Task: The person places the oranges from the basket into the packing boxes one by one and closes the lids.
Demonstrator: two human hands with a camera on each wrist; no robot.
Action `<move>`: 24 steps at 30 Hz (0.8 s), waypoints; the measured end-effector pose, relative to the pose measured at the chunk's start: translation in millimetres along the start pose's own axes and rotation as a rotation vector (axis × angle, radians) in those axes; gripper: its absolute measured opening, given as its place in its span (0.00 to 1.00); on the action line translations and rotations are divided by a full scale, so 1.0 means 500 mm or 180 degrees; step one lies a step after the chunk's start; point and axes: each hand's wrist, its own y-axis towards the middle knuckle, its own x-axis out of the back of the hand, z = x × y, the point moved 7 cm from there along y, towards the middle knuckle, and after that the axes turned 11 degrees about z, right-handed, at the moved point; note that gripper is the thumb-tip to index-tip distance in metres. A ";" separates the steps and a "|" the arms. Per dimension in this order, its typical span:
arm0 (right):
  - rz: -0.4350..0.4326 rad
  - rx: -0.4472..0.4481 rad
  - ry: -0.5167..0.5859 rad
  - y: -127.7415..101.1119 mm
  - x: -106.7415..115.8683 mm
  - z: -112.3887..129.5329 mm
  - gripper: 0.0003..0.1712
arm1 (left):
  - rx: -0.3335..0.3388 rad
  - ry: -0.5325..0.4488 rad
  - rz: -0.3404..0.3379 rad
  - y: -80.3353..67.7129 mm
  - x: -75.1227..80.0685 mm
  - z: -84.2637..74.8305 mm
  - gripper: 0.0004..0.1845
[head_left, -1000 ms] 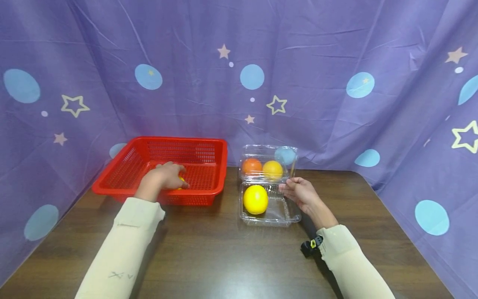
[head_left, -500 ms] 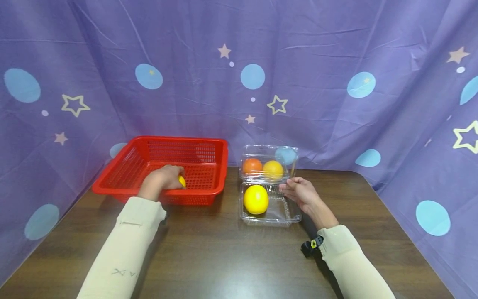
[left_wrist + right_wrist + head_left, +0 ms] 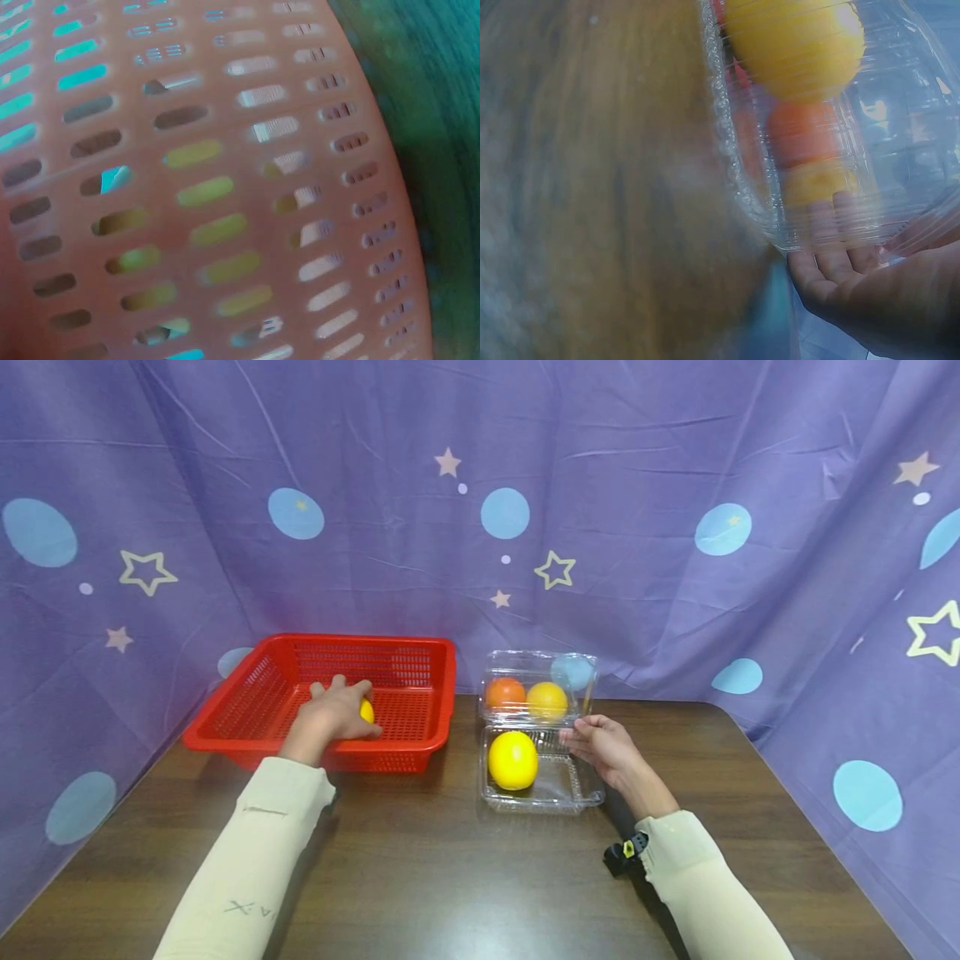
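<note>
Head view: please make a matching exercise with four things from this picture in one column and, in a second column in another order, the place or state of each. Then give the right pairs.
Things:
1. basket
2. big yellow fruit
3. orange fruit
4. small yellow fruit

Places or states:
A. in the near half of the clear box
B. under the left hand, inside the basket
C. red, on the left part of the table
D. at the back of the clear box, beside another yellow fruit

Right pairs: 1-C, 2-A, 3-D, 4-B
</note>
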 end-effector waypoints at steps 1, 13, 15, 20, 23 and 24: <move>-0.0010 -0.0003 0.0008 0.000 0.000 0.000 0.03 | 0.0019 0.0009 -0.0024 0.000 0.001 -0.001 0.33; -0.0027 0.0017 0.0037 -0.001 0.001 -0.001 0.06 | 0.0000 -0.0012 -0.0415 -0.017 0.041 -0.046 0.42; -0.0052 0.0001 0.0041 0.001 0.003 -0.003 0.05 | -0.0022 0.0006 -0.0453 -0.020 0.047 -0.058 0.40; -0.0061 -0.0027 0.0052 0.002 0.004 -0.005 0.04 | -0.0046 0.0047 -0.0520 -0.032 0.061 -0.090 0.40; -0.0044 -0.0004 0.0031 0.000 0.004 -0.002 0.04 | -0.0061 0.0055 -0.0621 -0.042 0.072 -0.114 0.42; -0.0058 -0.0004 0.0034 0.000 0.005 -0.002 0.04 | -0.0069 0.0056 -0.0654 -0.045 0.075 -0.123 0.42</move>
